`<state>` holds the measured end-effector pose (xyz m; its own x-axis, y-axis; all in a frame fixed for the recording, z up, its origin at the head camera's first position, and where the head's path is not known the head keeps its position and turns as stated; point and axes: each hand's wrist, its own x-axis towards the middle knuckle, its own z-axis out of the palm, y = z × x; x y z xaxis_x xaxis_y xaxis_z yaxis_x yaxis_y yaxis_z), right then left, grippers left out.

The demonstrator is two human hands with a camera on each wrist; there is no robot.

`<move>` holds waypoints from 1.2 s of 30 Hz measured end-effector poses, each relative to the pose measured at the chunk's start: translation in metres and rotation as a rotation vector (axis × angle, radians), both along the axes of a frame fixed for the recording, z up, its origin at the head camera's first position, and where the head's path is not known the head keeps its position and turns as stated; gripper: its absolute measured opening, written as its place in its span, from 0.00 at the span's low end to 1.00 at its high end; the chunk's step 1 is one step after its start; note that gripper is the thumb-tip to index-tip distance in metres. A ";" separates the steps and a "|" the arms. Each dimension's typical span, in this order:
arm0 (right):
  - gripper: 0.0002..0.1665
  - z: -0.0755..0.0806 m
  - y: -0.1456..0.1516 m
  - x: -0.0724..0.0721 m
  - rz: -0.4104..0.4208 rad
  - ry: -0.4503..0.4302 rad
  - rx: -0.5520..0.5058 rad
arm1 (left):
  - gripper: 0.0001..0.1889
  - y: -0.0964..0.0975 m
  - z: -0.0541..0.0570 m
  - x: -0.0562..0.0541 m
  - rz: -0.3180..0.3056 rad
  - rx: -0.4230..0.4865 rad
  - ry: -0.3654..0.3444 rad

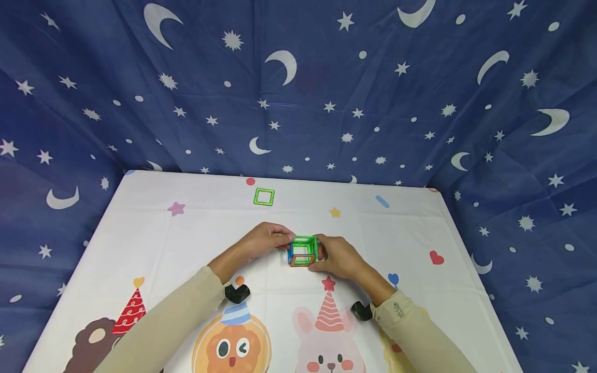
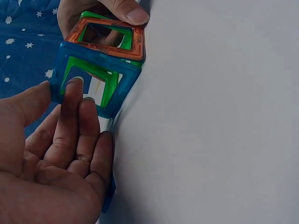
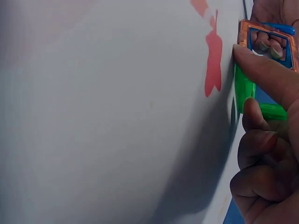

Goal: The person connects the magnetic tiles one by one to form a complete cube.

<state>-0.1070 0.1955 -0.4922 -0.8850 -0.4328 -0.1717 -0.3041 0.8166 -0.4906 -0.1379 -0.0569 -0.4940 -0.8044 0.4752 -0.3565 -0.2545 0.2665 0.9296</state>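
A small open box of square magnetic tiles (image 1: pixel 303 238) sits on the white cloth, with green, blue and orange frames. On its left side my left hand (image 1: pixel 268 239) has the thumb at an edge of the blue tile (image 2: pixel 124 86) and bent fingertips against that face. From the right, my right hand (image 1: pixel 342 256) grips the box. Its thumb lies at the orange tile (image 2: pixel 138 44), and the other fingers bend around the green side (image 3: pixel 244 88). Under the left hand, a blue edge (image 2: pixel 109 196) shows, mostly hidden.
A single green square tile (image 1: pixel 256 197) lies flat farther back on the table. Cartoon prints cover the white tablecloth (image 1: pixel 210 217). A dark blue curtain (image 1: pixel 308 140) with moons and stars stands behind and at both sides. Black wrist cameras (image 1: pixel 238 293) hang below the sleeves.
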 end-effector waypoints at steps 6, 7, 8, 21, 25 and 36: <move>0.27 0.002 0.000 0.001 0.028 0.029 0.031 | 0.17 -0.001 0.000 -0.001 -0.003 -0.014 0.016; 0.26 0.002 0.000 0.001 0.033 0.027 0.028 | 0.17 -0.001 0.000 -0.001 -0.005 -0.015 0.018; 0.26 0.002 0.000 0.001 0.037 0.023 0.021 | 0.16 0.000 0.000 -0.001 -0.006 -0.017 0.020; 0.32 -0.002 0.002 0.001 0.064 -0.031 0.022 | 0.15 0.004 0.000 0.002 -0.001 -0.088 0.074; 0.34 -0.001 0.002 0.001 0.071 -0.033 0.051 | 0.15 0.006 0.002 0.002 0.012 -0.139 0.108; 0.38 0.000 -0.001 0.004 0.064 0.006 0.102 | 0.17 0.010 0.007 0.006 0.028 -0.240 0.255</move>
<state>-0.1030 0.1949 -0.4919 -0.8571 -0.4693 -0.2123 -0.3605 0.8410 -0.4035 -0.1317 -0.0464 -0.4872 -0.8935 0.3789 -0.2412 -0.0323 0.4814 0.8759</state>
